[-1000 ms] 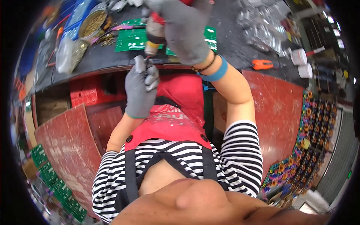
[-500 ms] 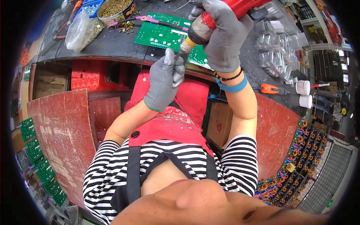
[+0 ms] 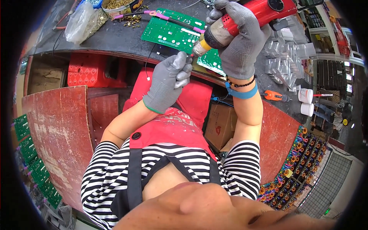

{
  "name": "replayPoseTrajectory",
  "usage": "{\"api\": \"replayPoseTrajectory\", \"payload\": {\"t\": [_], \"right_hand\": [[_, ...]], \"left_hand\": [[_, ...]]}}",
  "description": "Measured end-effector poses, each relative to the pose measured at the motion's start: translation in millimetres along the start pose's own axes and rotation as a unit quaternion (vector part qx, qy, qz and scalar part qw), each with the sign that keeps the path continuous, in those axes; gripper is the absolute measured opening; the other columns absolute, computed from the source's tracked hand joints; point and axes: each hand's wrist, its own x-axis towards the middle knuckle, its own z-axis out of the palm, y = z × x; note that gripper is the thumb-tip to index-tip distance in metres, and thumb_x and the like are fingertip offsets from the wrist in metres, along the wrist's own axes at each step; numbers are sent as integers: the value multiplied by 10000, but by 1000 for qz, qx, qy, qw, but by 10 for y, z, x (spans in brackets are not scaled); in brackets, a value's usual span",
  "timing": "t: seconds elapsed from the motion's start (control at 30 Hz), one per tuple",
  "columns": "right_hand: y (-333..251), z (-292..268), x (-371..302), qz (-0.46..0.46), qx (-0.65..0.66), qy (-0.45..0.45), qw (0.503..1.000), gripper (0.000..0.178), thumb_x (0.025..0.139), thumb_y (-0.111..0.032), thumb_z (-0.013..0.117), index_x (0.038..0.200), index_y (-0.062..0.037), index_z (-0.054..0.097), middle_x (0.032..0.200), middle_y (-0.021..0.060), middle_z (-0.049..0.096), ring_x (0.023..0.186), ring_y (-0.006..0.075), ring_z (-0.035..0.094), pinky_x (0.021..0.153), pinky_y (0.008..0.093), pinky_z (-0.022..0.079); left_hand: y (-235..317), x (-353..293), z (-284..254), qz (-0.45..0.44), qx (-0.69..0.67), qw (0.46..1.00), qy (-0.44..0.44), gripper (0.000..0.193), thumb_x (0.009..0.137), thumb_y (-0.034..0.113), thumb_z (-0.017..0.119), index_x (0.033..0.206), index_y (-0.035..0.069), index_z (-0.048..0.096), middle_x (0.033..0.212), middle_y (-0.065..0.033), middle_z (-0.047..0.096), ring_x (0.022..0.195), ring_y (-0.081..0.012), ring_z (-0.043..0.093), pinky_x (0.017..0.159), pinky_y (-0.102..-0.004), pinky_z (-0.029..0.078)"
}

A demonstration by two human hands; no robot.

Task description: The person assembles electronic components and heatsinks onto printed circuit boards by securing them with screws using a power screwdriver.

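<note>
My right hand [image 3: 242,48], in a grey glove, is wrapped round a red power screwdriver [image 3: 264,15] with a yellow collar near its nose. The tool's tip points down and left, over the bench's front edge. Just at that tip, my gloved left hand [image 3: 166,80] is closed in a pinch; what its fingers hold is too small to make out. Behind the hands lies a green circuit board [image 3: 165,32] with a black cable [image 3: 174,21] in pink sleeves across it. The board's right part passes partly behind the tool and my right hand.
A tub of brass screws [image 3: 119,8] and a clear bag of small metal parts [image 3: 85,23] stand at the far left. Right are clear plastic pieces [image 3: 281,57], an orange screwdriver [image 3: 273,95] and white jars [image 3: 305,95]. Red boards [image 3: 57,134] flank my lap.
My right hand and the power screwdriver have shifted slightly right and down in the view. The left hand keeps its pinch at the tool's tip.
</note>
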Motion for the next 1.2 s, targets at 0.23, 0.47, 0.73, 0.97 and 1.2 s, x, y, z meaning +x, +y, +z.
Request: {"api": "replayPoseTrajectory", "payload": {"t": [0.23,0.47,0.73,0.97,1.2], "right_hand": [[-12,-30,58,-23,-6,22,999,231,832,-120,584,1025,4,566,838,99,643,687,164,618,616,296,521],[-6,-51,48,-27,-5,23,999,229,825,-119,598,1018,2,571,822,106,642,667,175,615,623,301,518],[-24,2,2,-44,19,27,998,239,830,-113,601,1035,1,558,836,111,632,688,179,607,625,305,515],[13,39,-34,-36,22,19,999,231,833,-86,575,1044,4,551,860,105,619,690,163,593,630,295,516],[1,26,-52,-20,4,21,1000,239,823,-94,570,1045,-7,559,860,106,622,690,169,599,629,295,516]], "left_hand": [[0,7,-62,6,-44,999,-25,211,968,187,613,1044,-5,573,819,-34,554,592,-29,391,446,-158,298],[12,20,41,17,7,1000,11,230,988,204,593,1055,-15,573,788,-31,548,575,-25,395,442,-163,300],[-20,48,33,34,-1,999,-8,236,996,238,583,1017,4,566,765,-9,539,552,-19,387,434,-168,293],[-46,44,11,6,-61,998,-10,212,1009,255,557,1010,42,552,751,-4,527,545,-23,370,433,-178,284],[-57,62,39,7,-42,999,4,224,1011,273,552,1004,49,549,741,5,521,543,-23,364,435,-180,286]]}}
